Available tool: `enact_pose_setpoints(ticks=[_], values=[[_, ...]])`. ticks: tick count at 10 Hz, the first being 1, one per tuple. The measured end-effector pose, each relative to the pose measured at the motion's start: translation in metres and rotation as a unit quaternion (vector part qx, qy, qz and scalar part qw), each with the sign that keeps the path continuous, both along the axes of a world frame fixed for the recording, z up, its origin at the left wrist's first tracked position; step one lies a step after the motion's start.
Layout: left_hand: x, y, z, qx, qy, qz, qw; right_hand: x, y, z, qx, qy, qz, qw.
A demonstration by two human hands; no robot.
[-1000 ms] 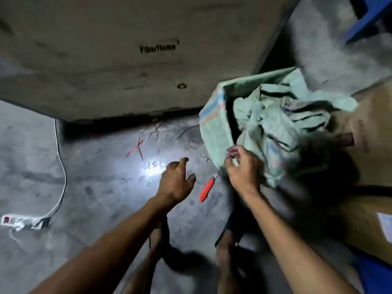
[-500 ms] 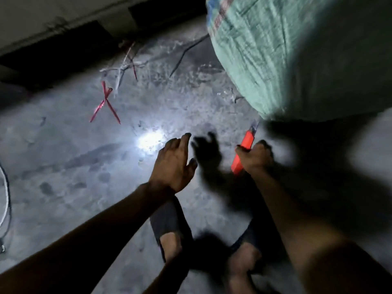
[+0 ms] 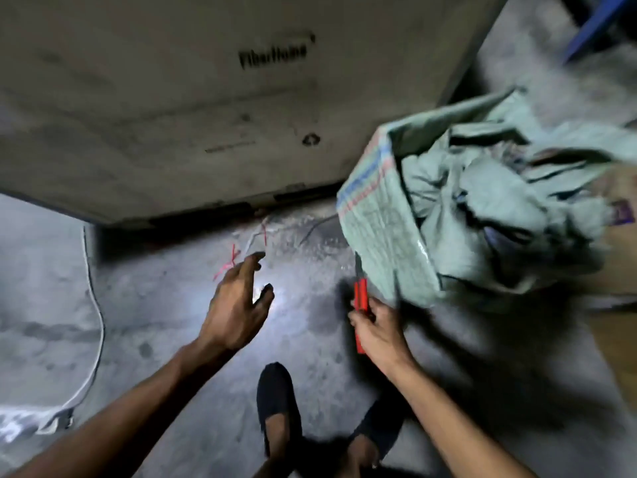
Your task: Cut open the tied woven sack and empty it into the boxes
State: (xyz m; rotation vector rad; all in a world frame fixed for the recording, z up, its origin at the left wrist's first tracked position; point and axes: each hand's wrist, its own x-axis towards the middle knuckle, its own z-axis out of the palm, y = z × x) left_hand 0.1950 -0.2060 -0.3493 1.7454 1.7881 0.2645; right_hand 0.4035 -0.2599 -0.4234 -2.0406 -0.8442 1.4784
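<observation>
A pale green woven sack (image 3: 382,232) with a blue and red stripe stands on the concrete floor at the right, its top crumpled and gathered. My right hand (image 3: 377,331) is closed around a red utility knife (image 3: 360,298), blade end pointing up at the sack's lower left side, just short of it. My left hand (image 3: 241,305) hovers over the floor to the left, fingers spread, holding nothing. A brown cardboard box (image 3: 617,267) sits behind and to the right of the sack, partly hidden by it.
A large grey carton printed "FiberHome" (image 3: 206,98) fills the back. Red and white cut ties (image 3: 241,253) lie on the floor. A white cable (image 3: 98,315) runs to a power strip (image 3: 31,422) at the left. My two dark shoes (image 3: 279,405) are below.
My right hand let go of the sack, dropped to the floor and picked up the red knife, then raised it toward the sack. The view tilted down and back up.
</observation>
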Motion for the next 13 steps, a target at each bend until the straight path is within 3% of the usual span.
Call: enact_pose_setpoints(ticks=[2, 3, 4, 5, 7, 9, 11, 13], values=[[-0.019, 0.042, 0.237, 0.189, -0.004, 0.029, 0.982, -0.011, 0.057, 0.271, 0.138, 0.070, 0.030, 0.987], [-0.040, 0.061, 0.322, 0.268, -0.021, 0.038, 0.962, -0.031, 0.092, 0.371, 0.188, 0.114, 0.066, 0.973], [-0.067, 0.084, 0.374, 0.304, -0.031, 0.065, 0.950, -0.055, 0.131, 0.432, 0.236, 0.085, 0.096, 0.963], [-0.100, 0.108, 0.393, 0.313, -0.022, 0.086, 0.946, -0.084, 0.174, 0.460, 0.261, 0.040, 0.141, 0.954], [-0.176, 0.188, 0.373, 0.238, 0.063, 0.088, 0.965, -0.146, 0.280, 0.455, 0.233, -0.020, 0.139, 0.962], [-0.219, 0.272, 0.336, 0.081, 0.167, 0.019, 0.982, -0.187, 0.360, 0.427, 0.153, -0.075, 0.114, 0.979], [-0.231, 0.290, 0.307, -0.056, 0.196, -0.063, 0.977, -0.194, 0.380, 0.385, 0.167, -0.162, 0.103, 0.967], [-0.228, 0.303, 0.318, 0.017, 0.221, -0.071, 0.973, -0.184, 0.374, 0.376, 0.174, -0.163, 0.098, 0.966]])
